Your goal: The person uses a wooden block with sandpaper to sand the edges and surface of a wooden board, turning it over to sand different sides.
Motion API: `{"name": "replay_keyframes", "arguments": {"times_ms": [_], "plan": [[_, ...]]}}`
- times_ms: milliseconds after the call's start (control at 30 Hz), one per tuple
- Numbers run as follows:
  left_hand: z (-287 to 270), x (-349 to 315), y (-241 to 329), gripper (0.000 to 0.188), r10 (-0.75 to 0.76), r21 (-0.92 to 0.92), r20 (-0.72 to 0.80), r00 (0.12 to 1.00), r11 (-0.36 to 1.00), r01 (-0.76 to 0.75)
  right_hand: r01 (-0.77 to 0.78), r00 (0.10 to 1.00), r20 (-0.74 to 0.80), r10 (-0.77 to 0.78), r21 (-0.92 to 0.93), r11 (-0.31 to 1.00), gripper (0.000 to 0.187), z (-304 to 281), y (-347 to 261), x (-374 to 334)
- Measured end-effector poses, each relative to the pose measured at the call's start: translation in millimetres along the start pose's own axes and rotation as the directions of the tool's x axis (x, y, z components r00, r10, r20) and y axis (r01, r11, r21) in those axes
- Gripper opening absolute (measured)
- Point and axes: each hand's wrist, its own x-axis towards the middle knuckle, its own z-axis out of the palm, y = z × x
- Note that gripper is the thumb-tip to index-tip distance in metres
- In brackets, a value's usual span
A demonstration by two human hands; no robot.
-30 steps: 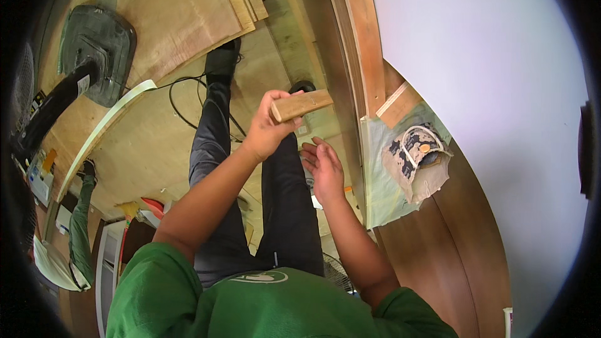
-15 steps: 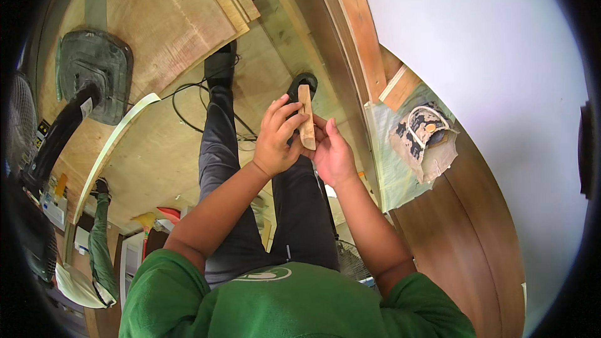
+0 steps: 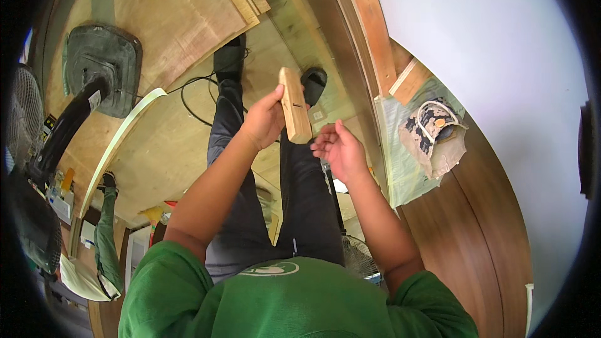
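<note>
Along left side of wooden block [image 3: 295, 103], your left hand [image 3: 266, 119] grips it: thumb on edge, other fingers mostly hidden behind. Block held between your hands, tilted, far end leaning left, dark slot in visible face. Just right of block's near end, your right hand [image 3: 343, 151]: empty, fingers loosely curled. Below block, your dark trousers [image 3: 307, 206]. Left of block, looped black cable [image 3: 182, 97]; farther left, black fan base [image 3: 103, 56]. Well right of block, patterned cap [image 3: 426, 126] on pale green sheet [image 3: 400, 178].

Wooden block [image 3: 295, 110]: golden tan
Shirt [image 3: 294, 303]: green, white emblem [image 3: 273, 269]
Trousers [image 3: 308, 206]: black
Cap [image 3: 424, 130]: black-and-beige camouflage
Fan base [image 3: 103, 62]: dark grey
</note>
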Motion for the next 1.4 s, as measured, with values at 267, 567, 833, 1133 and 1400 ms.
{"name": "replay_keyframes", "arguments": {"times_ms": [267,567,833,1133,1400], "plan": [[-9,19,-15,0.060,-0.235,-0.195,0.468,0.852,0.913,0.359,-0.064,0.974,0.224,-0.011,0.324,0.944,0.047,63,-4,-8],[-1,34,-25,0.055,-0.259,-0.228,0.515,0.817,0.878,0.422,-0.114,0.952,0.292,-0.090,0.613,0.782,0.044,42,18,16],[11,45,56,0.043,0.264,0.543,0.027,0.964,0.806,-0.236,0.095,0.980,0.092,-0.178,0.569,0.817,0.040,-13,23,37],[-12,56,-36,0.054,0.081,0.551,0.019,0.997,0.831,-0.078,0.361,0.930,-0.282,-0.235,0.591,0.722,0.035,-73,22,58],[57,104,-134,0.050,0.086,0.454,-0.075,0.993,0.890,-0.043,0.423,0.904,-0.296,-0.309,0.512,0.747,0.045,-79,16,77]]}}
